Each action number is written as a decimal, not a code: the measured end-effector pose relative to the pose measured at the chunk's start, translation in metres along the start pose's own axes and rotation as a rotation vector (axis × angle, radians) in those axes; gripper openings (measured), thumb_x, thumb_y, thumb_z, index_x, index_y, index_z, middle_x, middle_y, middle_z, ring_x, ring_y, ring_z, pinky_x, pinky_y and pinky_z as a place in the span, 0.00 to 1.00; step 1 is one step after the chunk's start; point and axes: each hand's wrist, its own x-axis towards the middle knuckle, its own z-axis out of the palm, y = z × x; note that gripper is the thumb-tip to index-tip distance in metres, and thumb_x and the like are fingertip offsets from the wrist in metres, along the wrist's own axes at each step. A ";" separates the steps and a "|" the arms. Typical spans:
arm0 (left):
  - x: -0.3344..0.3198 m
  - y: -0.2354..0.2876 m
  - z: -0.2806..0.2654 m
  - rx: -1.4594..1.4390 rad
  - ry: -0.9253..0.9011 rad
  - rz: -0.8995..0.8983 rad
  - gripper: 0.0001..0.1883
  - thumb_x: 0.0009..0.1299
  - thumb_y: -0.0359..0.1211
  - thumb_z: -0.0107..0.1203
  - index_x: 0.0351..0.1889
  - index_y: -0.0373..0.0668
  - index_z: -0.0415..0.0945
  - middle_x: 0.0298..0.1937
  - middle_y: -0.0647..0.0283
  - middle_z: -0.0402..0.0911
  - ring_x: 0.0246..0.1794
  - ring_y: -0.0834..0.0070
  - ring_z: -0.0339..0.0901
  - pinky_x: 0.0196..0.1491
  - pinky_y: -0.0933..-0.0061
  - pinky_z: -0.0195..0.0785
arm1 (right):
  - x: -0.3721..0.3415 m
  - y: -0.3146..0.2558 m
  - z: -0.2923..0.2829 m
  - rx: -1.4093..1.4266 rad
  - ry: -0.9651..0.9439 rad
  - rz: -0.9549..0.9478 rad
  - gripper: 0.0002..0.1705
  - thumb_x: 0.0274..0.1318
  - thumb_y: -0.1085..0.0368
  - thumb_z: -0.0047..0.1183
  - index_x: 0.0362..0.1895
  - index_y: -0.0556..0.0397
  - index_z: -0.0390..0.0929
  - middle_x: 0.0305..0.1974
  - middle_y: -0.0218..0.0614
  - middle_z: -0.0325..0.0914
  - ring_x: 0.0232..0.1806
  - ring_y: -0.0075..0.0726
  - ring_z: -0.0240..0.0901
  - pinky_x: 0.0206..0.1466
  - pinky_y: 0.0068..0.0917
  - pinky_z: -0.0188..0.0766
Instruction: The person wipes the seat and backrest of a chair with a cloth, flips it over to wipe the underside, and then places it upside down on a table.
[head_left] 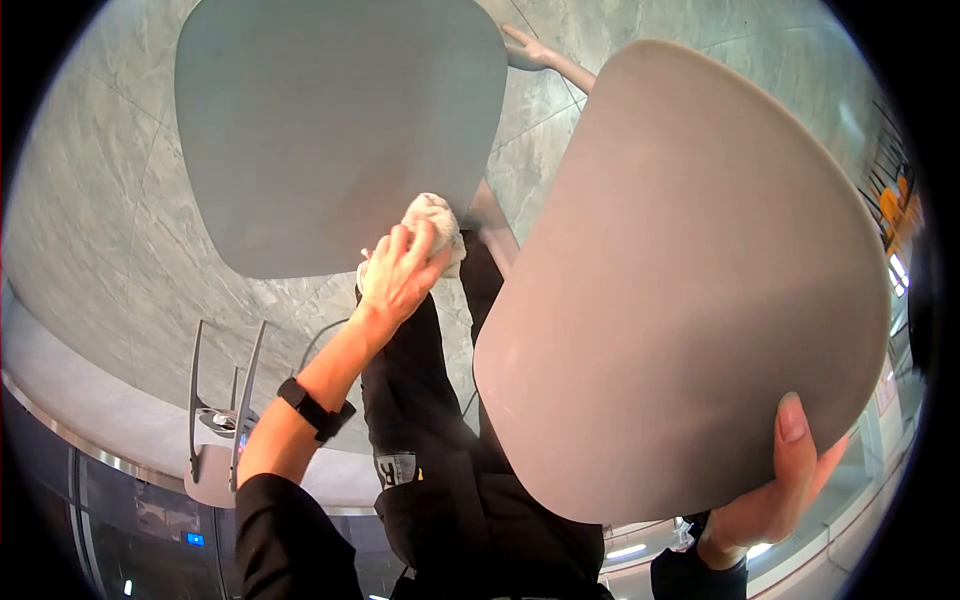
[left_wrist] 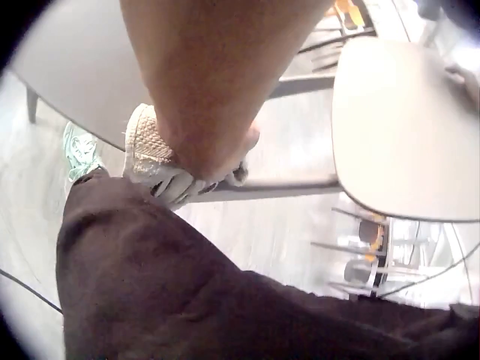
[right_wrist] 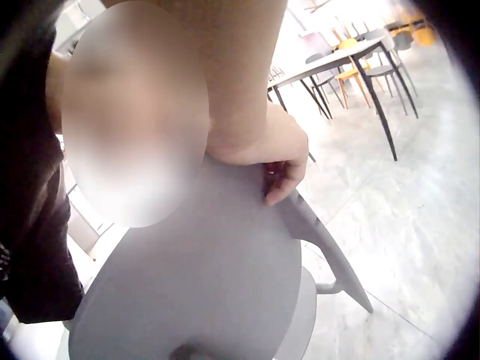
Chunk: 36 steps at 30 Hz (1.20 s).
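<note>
Tiled floor underlies the seat. Fingers of left hand clamp cloth at near right corner; right hand clamps backrest. Wiping appears unfinished.

Your left sleeve is plain black and ends on the forearm, and the right sleeve matches it. Your left hand and right hand are bare. A wide black strap bearing a small dark block circles your left forearm. A dark wristband shows partly at your right cuff. Your trousers read black from the head, brownish from the left wrist, loosely creased. They carry a light grey patch with a dark letter-like marking, and a small yellow mark beside it. Your visible shoe is pale green, its details blurred.
</note>
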 end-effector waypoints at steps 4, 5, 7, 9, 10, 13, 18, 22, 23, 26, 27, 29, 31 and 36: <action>-0.002 0.007 -0.003 -0.052 0.071 -0.173 0.19 0.54 0.31 0.57 0.45 0.56 0.80 0.48 0.56 0.71 0.37 0.63 0.69 0.37 0.66 0.71 | -0.003 0.009 -0.011 -0.034 -0.088 -0.071 0.33 0.50 0.60 0.51 0.61 0.64 0.65 0.53 0.46 0.71 0.53 0.42 0.69 0.58 0.34 0.63; 0.002 0.009 -0.005 -0.055 0.110 -0.203 0.19 0.54 0.30 0.57 0.45 0.56 0.80 0.48 0.56 0.71 0.36 0.63 0.69 0.37 0.66 0.71 | -0.001 0.015 -0.018 -0.036 -0.097 -0.102 0.32 0.51 0.60 0.50 0.60 0.64 0.65 0.52 0.47 0.72 0.53 0.43 0.69 0.58 0.34 0.64; 0.012 0.011 -0.005 -0.062 0.185 -0.266 0.19 0.54 0.30 0.58 0.46 0.56 0.80 0.47 0.55 0.71 0.35 0.64 0.69 0.37 0.67 0.72 | 0.002 0.026 -0.032 -0.037 -0.108 -0.166 0.31 0.53 0.61 0.50 0.60 0.64 0.66 0.52 0.48 0.73 0.52 0.44 0.70 0.58 0.34 0.65; 0.016 0.014 -0.004 -0.072 0.161 -0.282 0.17 0.55 0.30 0.58 0.44 0.53 0.80 0.45 0.55 0.70 0.37 0.63 0.71 0.37 0.68 0.72 | -0.002 0.032 -0.034 -0.042 -0.113 -0.208 0.30 0.53 0.61 0.49 0.59 0.64 0.66 0.52 0.48 0.73 0.52 0.44 0.70 0.58 0.34 0.65; 0.017 0.014 -0.002 -0.073 0.129 -0.290 0.16 0.56 0.30 0.58 0.44 0.53 0.80 0.45 0.55 0.71 0.39 0.62 0.71 0.37 0.68 0.72 | -0.003 0.032 -0.035 -0.047 -0.114 -0.223 0.30 0.53 0.61 0.49 0.59 0.64 0.67 0.52 0.48 0.73 0.52 0.44 0.70 0.58 0.34 0.65; 0.011 0.014 -0.002 -0.051 0.079 -0.267 0.17 0.57 0.31 0.57 0.46 0.53 0.79 0.46 0.54 0.70 0.44 0.60 0.73 0.37 0.68 0.73 | -0.003 0.036 -0.039 -0.052 -0.122 -0.265 0.29 0.54 0.62 0.49 0.59 0.64 0.67 0.52 0.48 0.73 0.52 0.44 0.71 0.58 0.35 0.66; -0.015 0.006 0.002 -0.078 0.015 -0.235 0.31 0.45 0.27 0.65 0.52 0.57 0.78 0.51 0.56 0.67 0.43 0.60 0.71 0.40 0.63 0.73 | 0.001 0.038 -0.042 -0.071 -0.140 -0.315 0.28 0.54 0.63 0.48 0.59 0.64 0.68 0.52 0.48 0.73 0.53 0.44 0.71 0.58 0.35 0.66; -0.027 0.017 0.000 -0.126 -0.033 -0.340 0.35 0.45 0.27 0.65 0.56 0.58 0.75 0.52 0.54 0.66 0.44 0.58 0.70 0.42 0.63 0.72 | 0.002 0.040 -0.044 -0.080 -0.152 -0.351 0.27 0.55 0.63 0.47 0.58 0.64 0.68 0.52 0.48 0.73 0.53 0.44 0.71 0.58 0.35 0.66; -0.021 0.018 -0.002 -0.129 -0.029 -0.354 0.35 0.46 0.27 0.65 0.57 0.58 0.75 0.52 0.54 0.65 0.44 0.58 0.70 0.42 0.63 0.72 | 0.001 0.041 -0.045 -0.080 -0.156 -0.363 0.27 0.55 0.63 0.47 0.58 0.64 0.68 0.52 0.48 0.73 0.53 0.44 0.71 0.58 0.35 0.67; -0.009 0.020 -0.005 -0.116 -0.093 -0.403 0.38 0.47 0.28 0.66 0.60 0.60 0.72 0.50 0.53 0.65 0.43 0.57 0.70 0.42 0.63 0.73 | -0.001 0.042 -0.048 -0.094 -0.163 -0.400 0.26 0.56 0.64 0.47 0.58 0.64 0.69 0.52 0.49 0.74 0.53 0.45 0.71 0.58 0.35 0.67; -0.012 0.020 -0.004 -0.120 -0.086 -0.397 0.39 0.46 0.28 0.67 0.61 0.61 0.71 0.50 0.54 0.65 0.43 0.57 0.70 0.41 0.63 0.73 | 0.000 0.041 -0.048 -0.099 -0.169 -0.414 0.26 0.56 0.64 0.47 0.58 0.64 0.69 0.52 0.49 0.74 0.53 0.45 0.71 0.58 0.35 0.67; -0.021 0.019 -0.001 -0.120 -0.061 -0.388 0.41 0.46 0.28 0.67 0.62 0.63 0.70 0.49 0.54 0.65 0.43 0.57 0.70 0.40 0.63 0.73 | 0.000 0.042 -0.048 -0.101 -0.175 -0.439 0.26 0.56 0.64 0.46 0.58 0.64 0.69 0.52 0.49 0.74 0.53 0.45 0.72 0.58 0.35 0.67; -0.038 0.024 0.002 -0.108 -0.057 -0.394 0.41 0.45 0.28 0.67 0.62 0.64 0.70 0.48 0.54 0.65 0.43 0.57 0.70 0.39 0.63 0.73 | -0.004 0.047 -0.052 -0.101 -0.190 -0.464 0.25 0.57 0.64 0.46 0.57 0.64 0.69 0.52 0.49 0.74 0.53 0.45 0.72 0.58 0.35 0.67; -0.029 0.026 0.001 -0.093 -0.032 -0.440 0.41 0.45 0.28 0.67 0.62 0.64 0.70 0.49 0.54 0.65 0.43 0.58 0.70 0.39 0.64 0.73 | -0.009 0.049 -0.049 -0.114 -0.214 -0.487 0.24 0.57 0.65 0.45 0.57 0.64 0.70 0.53 0.49 0.74 0.53 0.45 0.72 0.58 0.35 0.68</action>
